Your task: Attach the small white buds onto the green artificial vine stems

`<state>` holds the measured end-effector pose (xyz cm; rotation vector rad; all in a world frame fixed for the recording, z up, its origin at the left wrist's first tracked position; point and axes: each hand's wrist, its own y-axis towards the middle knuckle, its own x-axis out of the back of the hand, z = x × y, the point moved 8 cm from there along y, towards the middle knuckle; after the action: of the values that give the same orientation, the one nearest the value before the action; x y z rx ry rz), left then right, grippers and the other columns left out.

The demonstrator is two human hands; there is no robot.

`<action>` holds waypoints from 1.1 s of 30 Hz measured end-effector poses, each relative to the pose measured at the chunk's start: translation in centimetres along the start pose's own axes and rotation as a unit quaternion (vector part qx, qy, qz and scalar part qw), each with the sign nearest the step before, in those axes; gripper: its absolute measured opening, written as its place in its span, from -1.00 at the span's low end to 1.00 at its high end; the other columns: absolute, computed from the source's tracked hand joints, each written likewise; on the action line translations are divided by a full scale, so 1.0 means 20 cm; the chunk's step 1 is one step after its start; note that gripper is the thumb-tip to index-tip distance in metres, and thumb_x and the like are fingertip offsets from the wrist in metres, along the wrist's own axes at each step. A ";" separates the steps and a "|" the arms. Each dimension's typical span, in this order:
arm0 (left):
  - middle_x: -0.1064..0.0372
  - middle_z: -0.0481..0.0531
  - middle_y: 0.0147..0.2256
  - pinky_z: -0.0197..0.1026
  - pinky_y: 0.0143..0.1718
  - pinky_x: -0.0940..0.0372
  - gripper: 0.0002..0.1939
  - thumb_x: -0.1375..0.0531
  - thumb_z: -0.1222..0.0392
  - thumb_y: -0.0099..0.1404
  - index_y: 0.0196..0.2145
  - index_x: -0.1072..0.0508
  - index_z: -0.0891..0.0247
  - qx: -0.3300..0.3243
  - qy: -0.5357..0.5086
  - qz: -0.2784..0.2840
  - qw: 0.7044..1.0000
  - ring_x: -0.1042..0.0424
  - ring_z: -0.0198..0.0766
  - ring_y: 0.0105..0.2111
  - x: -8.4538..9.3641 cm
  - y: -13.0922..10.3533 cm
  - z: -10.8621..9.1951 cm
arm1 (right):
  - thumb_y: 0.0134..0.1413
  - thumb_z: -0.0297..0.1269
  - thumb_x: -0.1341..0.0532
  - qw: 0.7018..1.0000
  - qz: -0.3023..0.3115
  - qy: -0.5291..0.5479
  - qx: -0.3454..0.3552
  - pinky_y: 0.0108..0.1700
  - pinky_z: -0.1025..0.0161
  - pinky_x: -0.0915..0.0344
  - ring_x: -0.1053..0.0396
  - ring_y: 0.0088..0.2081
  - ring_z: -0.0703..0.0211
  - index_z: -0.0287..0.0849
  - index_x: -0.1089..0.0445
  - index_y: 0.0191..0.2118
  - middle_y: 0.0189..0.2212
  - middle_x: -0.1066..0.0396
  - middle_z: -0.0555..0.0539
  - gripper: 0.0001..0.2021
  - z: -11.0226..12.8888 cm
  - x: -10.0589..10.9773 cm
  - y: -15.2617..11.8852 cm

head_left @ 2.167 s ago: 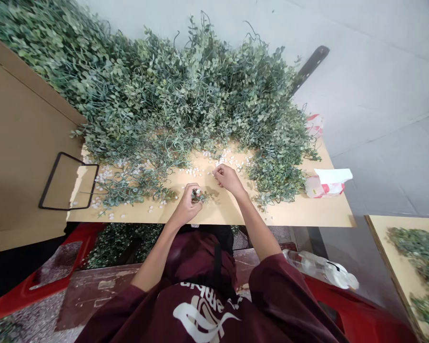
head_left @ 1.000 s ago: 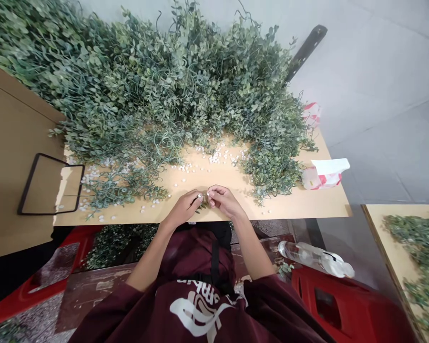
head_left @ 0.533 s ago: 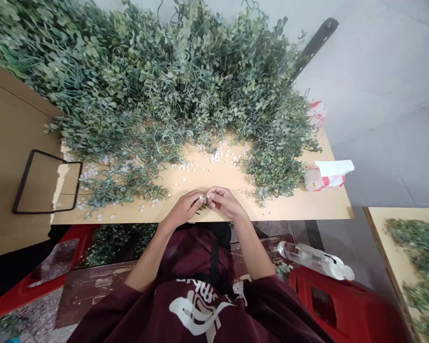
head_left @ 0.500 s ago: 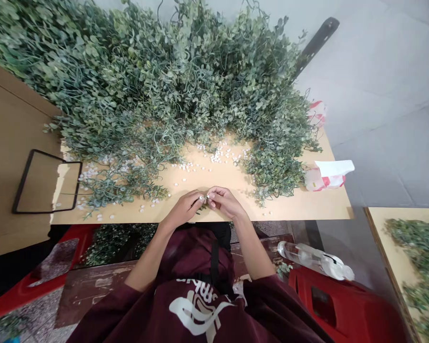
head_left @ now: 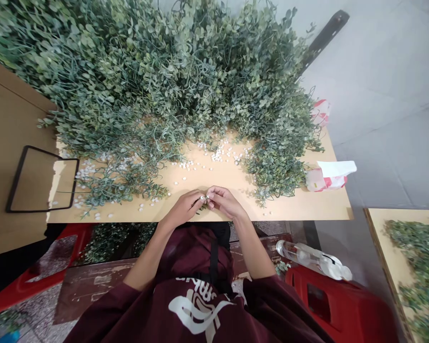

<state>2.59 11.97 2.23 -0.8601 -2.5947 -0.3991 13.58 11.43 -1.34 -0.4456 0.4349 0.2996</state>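
My left hand (head_left: 185, 206) and my right hand (head_left: 224, 202) meet just above the table's front edge, both with fingers pinched. Between their fingertips is a small sprig of artificial leaves (head_left: 202, 208), its dark green leaves hanging below. Tiny white bits show at the fingertips of both hands; one looks like a white bead (head_left: 202, 198) at my left thumb. Fingers hide most of the sprig's stem. Beyond the hands, small white beads (head_left: 218, 155) lie scattered over the table (head_left: 214, 176).
A large heap of artificial greenery (head_left: 186, 71) covers the table's back and both sides. A black wire frame (head_left: 41, 178) stands at left by a cardboard sheet (head_left: 14, 157). Tissue packs (head_left: 323, 180) sit at right. A clear bottle (head_left: 300, 252) rests on a red stool (head_left: 343, 300).
The view has shifted slightly, moving the greenery and wire frame a little in the picture. Both hands keep the same pinch at the same spot.
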 end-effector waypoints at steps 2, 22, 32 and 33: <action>-0.34 0.03 -0.35 -0.23 -0.21 -0.24 -0.66 0.07 0.11 0.48 -0.28 -0.44 0.26 -0.003 0.002 0.003 1.000 -0.35 -0.25 -0.29 0.00 0.00 0.00 | -0.01 -0.15 -0.40 1.000 -0.002 -0.004 0.002 -0.44 0.36 -0.21 -0.24 -0.56 0.36 -0.21 -0.40 -0.38 -0.56 -0.32 0.07 -0.74 0.00 0.00 0.00; -0.37 0.01 -0.35 -0.24 -0.17 -0.24 -0.66 0.04 0.12 0.47 -0.34 -0.43 0.26 0.013 -0.026 -0.025 0.999 -0.37 -0.26 -0.28 0.02 0.00 0.00 | 0.01 -0.05 -0.36 0.999 -0.028 -0.035 0.026 -0.45 0.37 -0.23 -0.22 -0.53 0.36 -0.15 -0.34 -0.33 -0.52 -0.28 0.08 -0.70 -0.01 -0.04 0.02; -0.32 0.02 -0.34 -0.22 -0.17 -0.24 -0.67 0.04 0.09 0.47 -0.32 -0.43 0.26 0.024 -0.041 -0.045 0.998 -0.35 -0.25 -0.28 0.03 -0.01 0.01 | 0.03 -0.05 -0.35 0.993 -0.047 -0.053 0.096 -0.36 0.32 -0.25 -0.27 -0.49 0.32 -0.12 -0.38 -0.20 -0.49 -0.30 0.08 -0.69 0.00 -0.01 0.00; -0.32 0.03 -0.35 -0.22 -0.18 -0.24 -0.67 0.04 0.09 0.47 -0.32 -0.43 0.26 0.024 -0.039 -0.044 0.998 -0.35 -0.25 -0.28 0.03 -0.01 0.02 | 0.02 -0.05 -0.36 0.992 -0.051 -0.062 0.102 -0.35 0.31 -0.25 -0.27 -0.49 0.32 -0.12 -0.38 -0.21 -0.49 -0.31 0.07 -0.69 0.00 -0.01 -0.01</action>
<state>1.98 12.24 2.18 -0.7631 -2.7090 -0.3325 13.54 11.33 -1.17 -0.2470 0.3167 0.1803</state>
